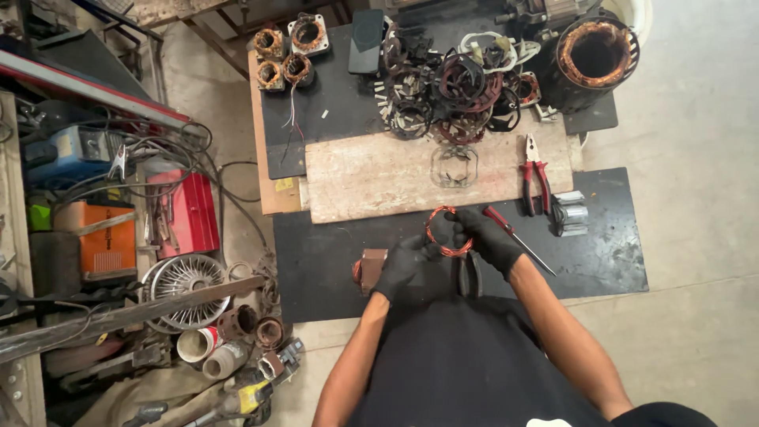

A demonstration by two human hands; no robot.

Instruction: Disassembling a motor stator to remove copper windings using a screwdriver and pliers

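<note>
Head view: left hand (403,265) & right hand (489,235), both gloved, were clamped on a copper wire coil (447,231) held above the black mat (609,261). Best kept w/ even tension, loops together, clear of the screwdriver (518,239).

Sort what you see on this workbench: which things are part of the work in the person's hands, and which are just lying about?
In hand: copper wire coil, held by the left hand and right hand, both in black gloves.

Lying about: red-handled pliers, screwdriver, large wound stator, small stators, wooden board, red toolbox.
</note>
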